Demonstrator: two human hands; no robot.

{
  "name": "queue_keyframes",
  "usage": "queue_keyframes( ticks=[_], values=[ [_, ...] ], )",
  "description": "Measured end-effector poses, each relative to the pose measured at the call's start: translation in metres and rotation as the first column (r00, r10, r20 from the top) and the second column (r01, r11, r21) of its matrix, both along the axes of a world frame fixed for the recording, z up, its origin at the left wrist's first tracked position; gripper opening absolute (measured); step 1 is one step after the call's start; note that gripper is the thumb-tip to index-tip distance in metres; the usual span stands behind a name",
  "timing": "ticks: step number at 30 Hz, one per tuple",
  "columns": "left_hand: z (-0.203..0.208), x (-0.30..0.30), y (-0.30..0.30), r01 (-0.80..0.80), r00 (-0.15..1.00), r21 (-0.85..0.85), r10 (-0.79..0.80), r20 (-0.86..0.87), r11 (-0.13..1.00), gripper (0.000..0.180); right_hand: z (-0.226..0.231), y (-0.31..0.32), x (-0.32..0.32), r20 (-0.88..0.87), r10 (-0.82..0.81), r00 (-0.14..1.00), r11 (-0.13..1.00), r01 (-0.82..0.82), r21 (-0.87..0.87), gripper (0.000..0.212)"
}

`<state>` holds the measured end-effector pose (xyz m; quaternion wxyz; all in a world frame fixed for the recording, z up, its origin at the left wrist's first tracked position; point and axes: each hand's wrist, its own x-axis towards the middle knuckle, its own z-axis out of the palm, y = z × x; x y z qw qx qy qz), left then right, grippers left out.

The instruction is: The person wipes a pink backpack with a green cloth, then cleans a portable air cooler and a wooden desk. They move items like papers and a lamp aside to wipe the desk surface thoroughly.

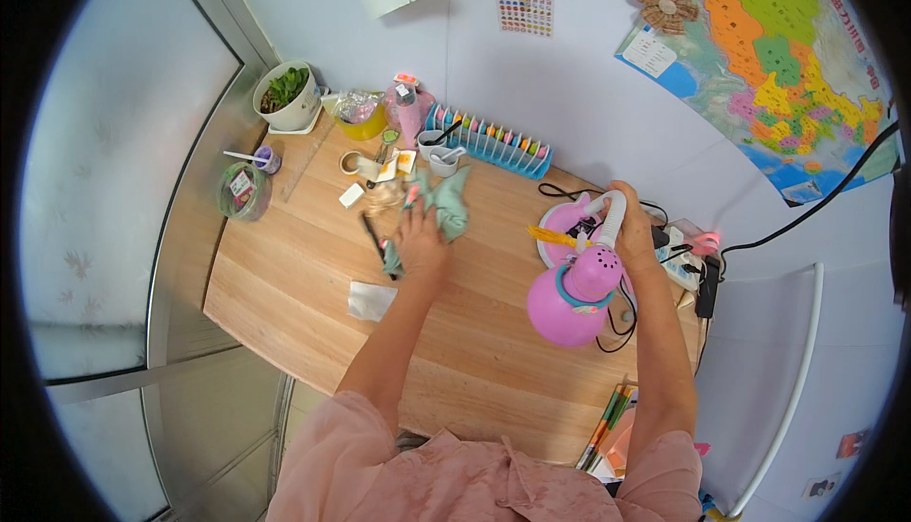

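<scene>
My left hand [422,242] presses down on a crumpled pale green cloth [450,209] at the left middle of the table; the cloth bunches out on both sides of the fingers. A black pen-like stick [371,232] lies beside the hand, and a white paper piece [370,301] is just below it. My right hand [631,223] is wrapped round the white bendy neck [612,218] of a pink desk lamp [567,305]. The lamp's head hangs toward me, and its pink base [560,223] stands on the table.
A blue rack [512,157] of colourful discs stands along the wall, with small white cups [443,163] before it. A roll of tape [350,162], yellow bowl [361,125], potted plant [287,95] and green tub [244,192] are at left. Cables and a power strip [680,261] lie right; pencils [604,427] lie near me.
</scene>
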<state>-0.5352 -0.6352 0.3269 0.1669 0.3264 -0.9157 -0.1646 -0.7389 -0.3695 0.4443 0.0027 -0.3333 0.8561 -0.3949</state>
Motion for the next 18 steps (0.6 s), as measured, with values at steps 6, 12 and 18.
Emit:
queue_keyframes(
  ticks=[6, 12, 18],
  values=[
    [-0.020, -0.013, 0.039, 0.309, 0.931, -0.101, -0.323, -0.171, 0.946, 0.044, 0.002, 0.000, 0.010, 0.006, -0.047, 0.999, 0.996, 0.047, -0.070, 0.047],
    [-0.006, -0.082, 0.043, 0.307, 0.951, -0.101, -0.309, 0.001, 0.946, 0.045, 0.015, 0.009, 0.038, -0.026, -0.074, 0.997, 0.997, 0.074, -0.020, 0.049],
    [-0.013, -0.017, -0.016, 0.016, 1.000, -0.077, -0.016, -0.001, 0.997, 0.042, -0.003, 0.044, 0.071, -0.103, -0.260, 0.960, 0.965, 0.254, -0.069, 0.040]
  ],
)
